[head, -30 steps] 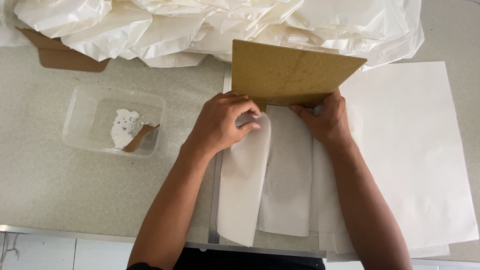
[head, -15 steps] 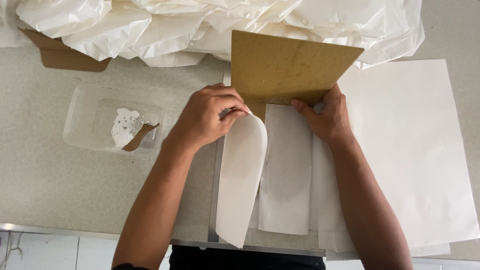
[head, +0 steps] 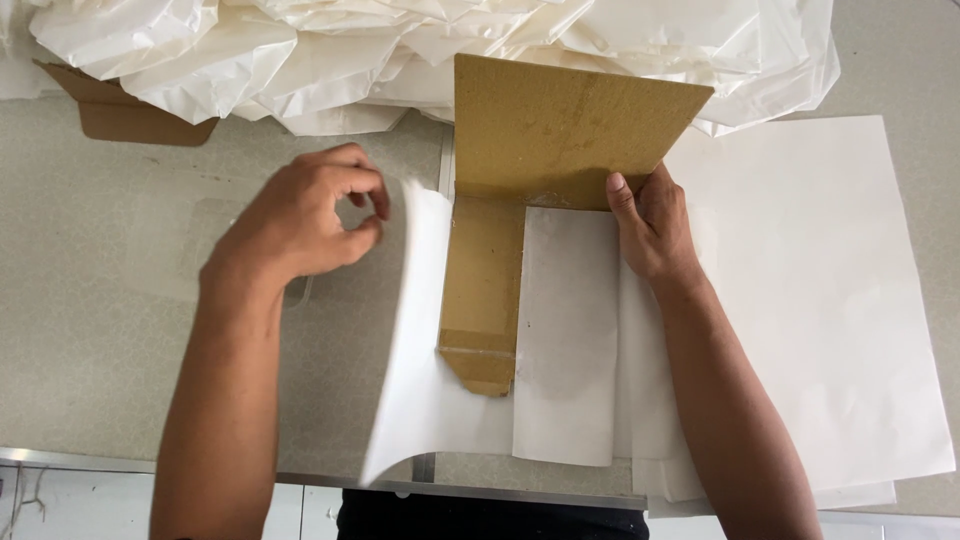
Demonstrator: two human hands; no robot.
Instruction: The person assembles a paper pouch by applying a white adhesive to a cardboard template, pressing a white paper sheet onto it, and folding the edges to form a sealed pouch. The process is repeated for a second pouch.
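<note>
Matt brown cardboard (head: 560,130), smooth white paper sheet (head: 410,340)

A white paper sheet (head: 415,340) left of centre in the frame is lifted along its left edge, curling upward and blurred, its top corner pinched at the upper left of centre. Beside it a brown cardboard piece (head: 560,125) stands folded at centre top: one panel tilts upright, a narrower strip lies flat below. A folded white flap (head: 565,330) lies flat just right of that strip.
</note>
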